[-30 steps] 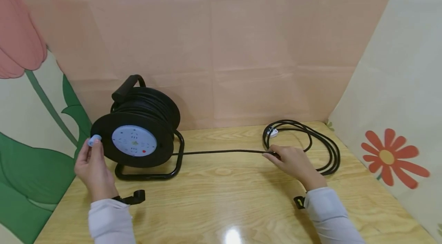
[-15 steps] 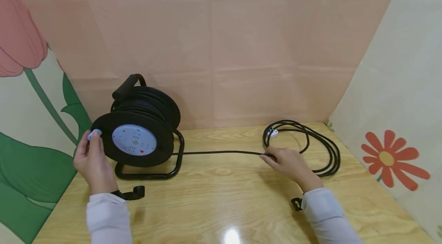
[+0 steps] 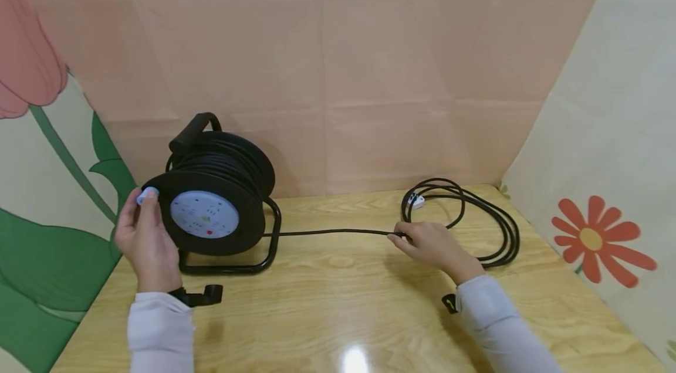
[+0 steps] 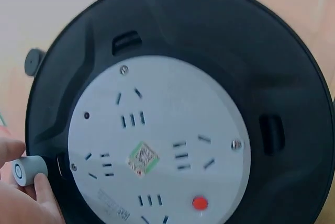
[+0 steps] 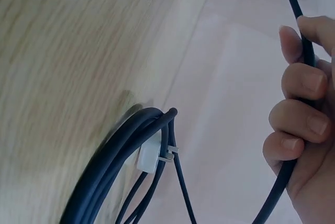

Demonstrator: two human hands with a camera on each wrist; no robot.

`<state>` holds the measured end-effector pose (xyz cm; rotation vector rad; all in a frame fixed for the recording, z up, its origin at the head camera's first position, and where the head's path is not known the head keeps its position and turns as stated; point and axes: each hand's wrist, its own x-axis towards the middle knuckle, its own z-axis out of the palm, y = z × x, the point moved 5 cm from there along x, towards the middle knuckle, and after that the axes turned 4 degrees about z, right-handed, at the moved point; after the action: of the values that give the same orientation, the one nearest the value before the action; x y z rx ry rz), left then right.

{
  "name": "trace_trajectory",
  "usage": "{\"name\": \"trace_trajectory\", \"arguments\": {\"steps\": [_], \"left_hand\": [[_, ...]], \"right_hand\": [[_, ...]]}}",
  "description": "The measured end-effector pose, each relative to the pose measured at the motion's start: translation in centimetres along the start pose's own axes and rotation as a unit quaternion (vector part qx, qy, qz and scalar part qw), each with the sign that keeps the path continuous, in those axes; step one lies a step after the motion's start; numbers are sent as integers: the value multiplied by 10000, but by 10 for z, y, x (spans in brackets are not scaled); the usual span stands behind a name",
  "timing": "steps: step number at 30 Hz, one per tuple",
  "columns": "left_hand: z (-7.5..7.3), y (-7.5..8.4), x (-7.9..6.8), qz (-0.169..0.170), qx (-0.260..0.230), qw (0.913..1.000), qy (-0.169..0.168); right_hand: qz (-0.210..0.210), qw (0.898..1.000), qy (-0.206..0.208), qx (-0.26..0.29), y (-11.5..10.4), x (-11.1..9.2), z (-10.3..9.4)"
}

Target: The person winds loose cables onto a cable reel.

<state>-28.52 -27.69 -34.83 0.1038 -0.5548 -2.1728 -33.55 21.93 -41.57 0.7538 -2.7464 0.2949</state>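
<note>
you seem to be winding cable: your left hand [image 3: 153, 244] is working the crank side while your right hand [image 3: 435, 247] is guiding the feed, though stillness alone isn't proving the direction. at the left of the frame, the left hand is pinching the short, pale-blue cylindrical knob [image 3: 148, 194] between thumb and fingers, at the outer left of the black plastic cable reel [image 3: 250, 209] with its round, pale socket panel [image 3: 204, 214]. right of centre, the right hand is closing its curled fingers round the thin black rubber-like cable [image 3: 338, 231], which is running almost straight back to the reel. its remaining loops are lying in a loose black coil [image 3: 511, 238] behind and right of that hand, with a white plastic plug [image 3: 416, 201] sitting inside the coil's left end.

the next move is probably calling for a circling push on the knob, the right grip staying loose enough to let cable slide.

the reel and coil are both sitting toward the back edge of the pale wood-grain worktop [image 3: 327, 314], near the pink sheet backdrop [image 3: 369, 68]. your left hand is nearing the flower-printed left wall [image 3: 63, 267], so room is tighter there. bare wood is lying open across the lower middle of the frame.
</note>
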Motion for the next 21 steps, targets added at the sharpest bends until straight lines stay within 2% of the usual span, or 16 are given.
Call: {"name": "trace_trajectory", "arguments": {"steps": [6, 12, 17, 21], "left_hand": [[10, -2, -6, 300, 248, 9990, -217], [13, -4, -7, 484, 870, 9946, -309], [13, -1, -10, 638, 1759, 9818, -336], [14, 1, -14, 1011, 2292, 9670, -467]], "right_hand": [[195, 9982, 167, -551, 2, 3, 0], [464, 9971, 8, -609, 2, 9, 0], [389, 9977, -44, -546, -2, 20, -1], [298, 9970, 130, -696, -8, 28, -5]]}}
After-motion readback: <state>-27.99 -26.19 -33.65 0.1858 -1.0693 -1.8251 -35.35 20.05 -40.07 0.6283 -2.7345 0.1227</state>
